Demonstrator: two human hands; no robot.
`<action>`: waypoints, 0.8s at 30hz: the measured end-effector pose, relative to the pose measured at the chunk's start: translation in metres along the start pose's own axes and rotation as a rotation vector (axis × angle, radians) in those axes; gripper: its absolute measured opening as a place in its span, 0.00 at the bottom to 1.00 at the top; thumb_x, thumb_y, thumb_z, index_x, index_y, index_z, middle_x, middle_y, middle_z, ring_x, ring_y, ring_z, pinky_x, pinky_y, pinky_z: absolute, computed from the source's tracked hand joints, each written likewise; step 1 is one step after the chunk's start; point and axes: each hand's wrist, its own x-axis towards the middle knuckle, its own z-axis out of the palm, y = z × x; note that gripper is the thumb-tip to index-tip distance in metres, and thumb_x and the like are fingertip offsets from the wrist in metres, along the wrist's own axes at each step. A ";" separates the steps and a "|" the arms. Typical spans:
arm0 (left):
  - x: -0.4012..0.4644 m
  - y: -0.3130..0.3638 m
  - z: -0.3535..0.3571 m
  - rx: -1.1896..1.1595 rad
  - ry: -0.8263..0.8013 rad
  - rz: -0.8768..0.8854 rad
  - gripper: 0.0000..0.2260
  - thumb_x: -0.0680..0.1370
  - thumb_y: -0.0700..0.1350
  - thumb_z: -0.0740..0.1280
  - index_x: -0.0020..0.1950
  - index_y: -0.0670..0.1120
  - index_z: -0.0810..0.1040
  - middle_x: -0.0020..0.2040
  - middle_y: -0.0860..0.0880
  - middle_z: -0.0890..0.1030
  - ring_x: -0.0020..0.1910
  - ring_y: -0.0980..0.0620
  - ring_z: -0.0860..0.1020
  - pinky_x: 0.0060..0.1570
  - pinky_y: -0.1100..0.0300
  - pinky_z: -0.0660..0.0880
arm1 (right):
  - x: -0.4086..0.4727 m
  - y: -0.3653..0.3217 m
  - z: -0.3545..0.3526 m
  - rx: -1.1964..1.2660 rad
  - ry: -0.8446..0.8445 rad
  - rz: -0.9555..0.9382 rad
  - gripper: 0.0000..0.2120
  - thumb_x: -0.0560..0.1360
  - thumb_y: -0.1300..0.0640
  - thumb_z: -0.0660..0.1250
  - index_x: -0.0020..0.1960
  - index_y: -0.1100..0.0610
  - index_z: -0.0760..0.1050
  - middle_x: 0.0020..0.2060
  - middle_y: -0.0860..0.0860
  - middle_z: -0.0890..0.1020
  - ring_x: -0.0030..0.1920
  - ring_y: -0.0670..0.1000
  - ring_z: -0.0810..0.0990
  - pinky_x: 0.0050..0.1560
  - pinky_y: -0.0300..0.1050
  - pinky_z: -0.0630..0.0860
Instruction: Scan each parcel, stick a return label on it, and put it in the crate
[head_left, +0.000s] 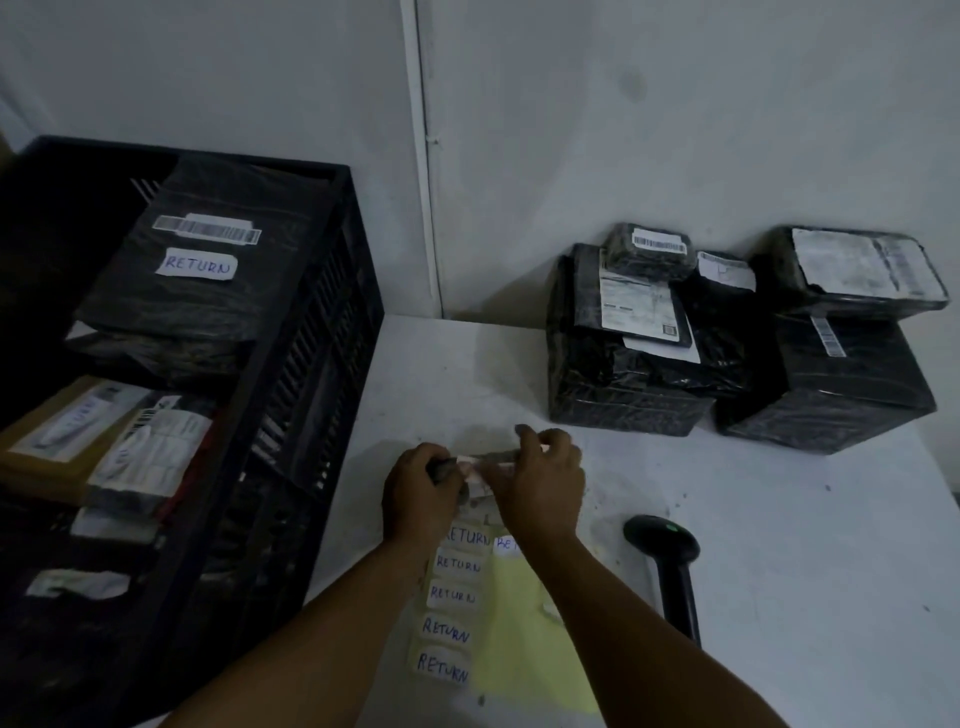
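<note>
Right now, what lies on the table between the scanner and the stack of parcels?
Nothing: in the head view, only bare white table lies between the scanner and the stack of parcels.

**Black wraps, white labels, one yellow sheet**

The slatted crate (311, 332) at the left is black. Its top parcel (202, 260) is glossy black, with a white barcode strip (207, 228) striped in black and a white label (200, 265) lettered "RETURN" in blue. The parcels stacked far right (727, 353) are black with white labels. The near backing sheet (524, 639) is pale yellow, carrying white labels (448, 631) lettered in blue. The table (779, 545) is white; the scanner (670, 566) is black.
</note>
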 end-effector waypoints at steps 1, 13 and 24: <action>0.000 -0.001 0.000 -0.016 0.002 0.000 0.08 0.75 0.49 0.74 0.50 0.51 0.78 0.50 0.53 0.79 0.47 0.54 0.78 0.43 0.66 0.73 | 0.001 0.005 0.000 -0.014 0.000 0.089 0.35 0.70 0.30 0.65 0.70 0.50 0.70 0.64 0.56 0.72 0.61 0.58 0.72 0.56 0.55 0.74; -0.003 -0.004 -0.006 -0.108 -0.011 -0.122 0.11 0.76 0.46 0.73 0.57 0.48 0.81 0.52 0.50 0.83 0.49 0.51 0.81 0.41 0.66 0.76 | 0.005 0.017 0.002 0.331 -0.175 0.286 0.16 0.82 0.47 0.59 0.60 0.56 0.77 0.51 0.57 0.82 0.51 0.58 0.80 0.54 0.54 0.78; -0.027 0.077 -0.073 -0.089 0.003 0.232 0.24 0.74 0.50 0.74 0.69 0.48 0.75 0.65 0.50 0.76 0.62 0.51 0.76 0.62 0.54 0.75 | 0.007 -0.025 -0.089 0.710 0.192 0.106 0.16 0.81 0.44 0.61 0.60 0.53 0.78 0.49 0.49 0.79 0.50 0.48 0.77 0.48 0.45 0.73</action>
